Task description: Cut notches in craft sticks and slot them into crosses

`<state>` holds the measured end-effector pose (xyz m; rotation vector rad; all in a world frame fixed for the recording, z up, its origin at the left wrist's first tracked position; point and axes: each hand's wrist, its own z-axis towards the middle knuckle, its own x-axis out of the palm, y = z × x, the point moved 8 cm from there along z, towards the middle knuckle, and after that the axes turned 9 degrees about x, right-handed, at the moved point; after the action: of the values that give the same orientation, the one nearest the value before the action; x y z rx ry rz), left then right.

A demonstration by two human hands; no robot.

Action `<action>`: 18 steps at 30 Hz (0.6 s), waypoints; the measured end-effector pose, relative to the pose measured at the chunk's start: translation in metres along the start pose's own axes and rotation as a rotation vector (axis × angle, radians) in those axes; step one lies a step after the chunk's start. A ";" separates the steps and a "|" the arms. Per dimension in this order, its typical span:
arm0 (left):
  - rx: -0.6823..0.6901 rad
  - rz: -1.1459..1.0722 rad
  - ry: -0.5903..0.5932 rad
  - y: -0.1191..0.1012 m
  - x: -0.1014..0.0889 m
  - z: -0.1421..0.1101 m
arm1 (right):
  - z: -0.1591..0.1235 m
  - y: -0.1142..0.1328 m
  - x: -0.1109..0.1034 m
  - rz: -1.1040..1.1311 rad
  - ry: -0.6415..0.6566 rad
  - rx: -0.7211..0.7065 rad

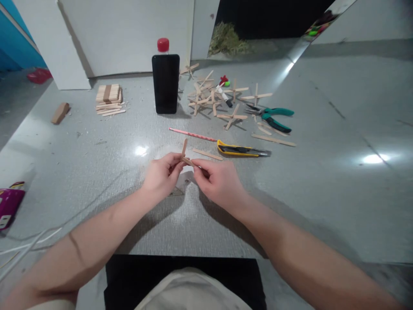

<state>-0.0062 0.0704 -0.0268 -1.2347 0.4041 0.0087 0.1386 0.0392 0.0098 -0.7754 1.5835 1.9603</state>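
Observation:
Between my two hands, above the grey tabletop, are wooden craft sticks that meet at an angle. My left hand is closed, pinching them near the joint, where one craft stick points up and away. My right hand is closed on the other craft stick, which runs toward its fingers. My fingers hide part of the joint. Just beyond lie a loose craft stick, a pink pencil and a yellow box cutter.
Crossed craft sticks lie heaped at the back, with a marker and green-handled pliers by them. A black phone leans on a red-capped bottle. A stick bundle lies back left; a purple power strip is far left.

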 end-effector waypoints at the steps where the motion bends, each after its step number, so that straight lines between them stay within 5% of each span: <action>1: 0.012 0.023 -0.003 -0.002 -0.001 0.000 | -0.001 0.000 0.000 0.000 -0.002 0.010; 18: 0.076 0.184 -0.033 -0.019 0.001 -0.007 | -0.009 0.006 0.005 0.057 -0.062 0.086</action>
<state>-0.0027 0.0577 -0.0120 -1.1179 0.4841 0.1693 0.1322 0.0292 0.0089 -0.6359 1.6579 1.9232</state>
